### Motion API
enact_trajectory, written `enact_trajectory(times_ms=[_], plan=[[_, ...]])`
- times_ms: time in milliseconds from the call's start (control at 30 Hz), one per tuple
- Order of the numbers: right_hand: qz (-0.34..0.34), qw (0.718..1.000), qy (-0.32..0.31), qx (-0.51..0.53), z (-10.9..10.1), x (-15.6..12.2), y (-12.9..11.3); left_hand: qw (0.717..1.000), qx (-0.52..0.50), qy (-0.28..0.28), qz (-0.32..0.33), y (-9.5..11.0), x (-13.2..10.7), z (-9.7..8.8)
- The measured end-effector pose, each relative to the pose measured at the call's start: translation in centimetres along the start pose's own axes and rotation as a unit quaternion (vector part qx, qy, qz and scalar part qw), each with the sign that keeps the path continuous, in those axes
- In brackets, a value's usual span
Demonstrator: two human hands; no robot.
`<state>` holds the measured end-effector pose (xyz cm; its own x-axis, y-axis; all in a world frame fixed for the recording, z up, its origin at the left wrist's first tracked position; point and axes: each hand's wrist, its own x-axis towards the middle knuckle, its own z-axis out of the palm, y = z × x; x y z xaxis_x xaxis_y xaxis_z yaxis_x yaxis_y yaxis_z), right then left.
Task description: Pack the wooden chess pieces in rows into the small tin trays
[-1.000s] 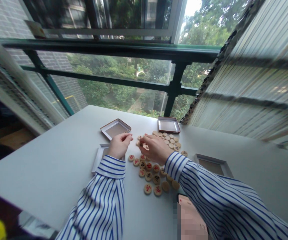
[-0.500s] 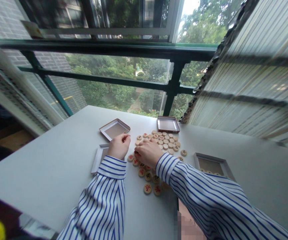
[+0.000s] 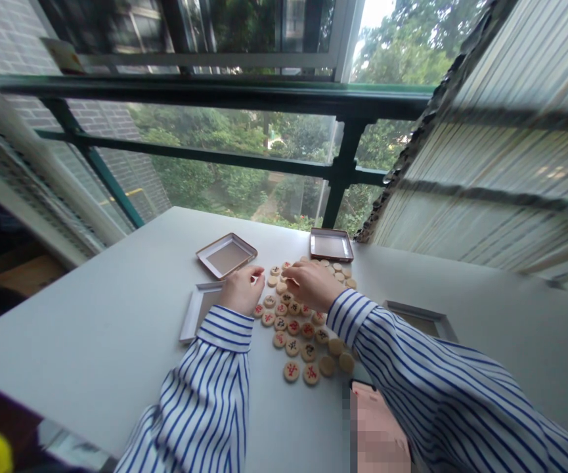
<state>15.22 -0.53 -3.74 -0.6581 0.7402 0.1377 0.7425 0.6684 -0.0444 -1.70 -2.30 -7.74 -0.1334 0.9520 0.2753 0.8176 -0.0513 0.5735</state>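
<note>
Round wooden Chinese chess pieces, some with red or black characters and some blank side up, lie in a loose cluster on the white table. My right hand is over the upper part of the cluster, its fingers bent and bunched with the tips down among the pieces. What lies between those tips is hidden. Just left of the cluster, my left hand has its fingers curled and its thumb near the index finger. Something pale may sit between them, too small to name.
Two shallow trays, one back left and one at the back, stand beyond the pieces. Another tray is partly behind my left hand, and one behind my right sleeve. A pink phone lies near the front edge.
My right hand has moved right and slightly away from me, uncovering several pieces in the middle of the cluster. My left hand has shifted a little right, its thumb and index finger slightly more parted.
</note>
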Motion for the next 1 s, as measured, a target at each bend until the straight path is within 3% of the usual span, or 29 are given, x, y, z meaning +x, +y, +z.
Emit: enact_trajectory(times_ms=[300,633,1000], plan=[[0.019,1.0,-0.015,0.003,0.7,-0.2,1.2,0.992,0.081,-0.008,0.099,0.6,-0.3,1.7],[0.026,0.999,-0.025,0.004,0.7,-0.7,1.5,0.984,0.129,-0.029,0.117,0.5,-0.2,2.1],[0.018,1.0,-0.001,0.006,0.7,-0.9,1.9,0.988,0.084,-0.025,0.125,0.3,-0.1,2.1]])
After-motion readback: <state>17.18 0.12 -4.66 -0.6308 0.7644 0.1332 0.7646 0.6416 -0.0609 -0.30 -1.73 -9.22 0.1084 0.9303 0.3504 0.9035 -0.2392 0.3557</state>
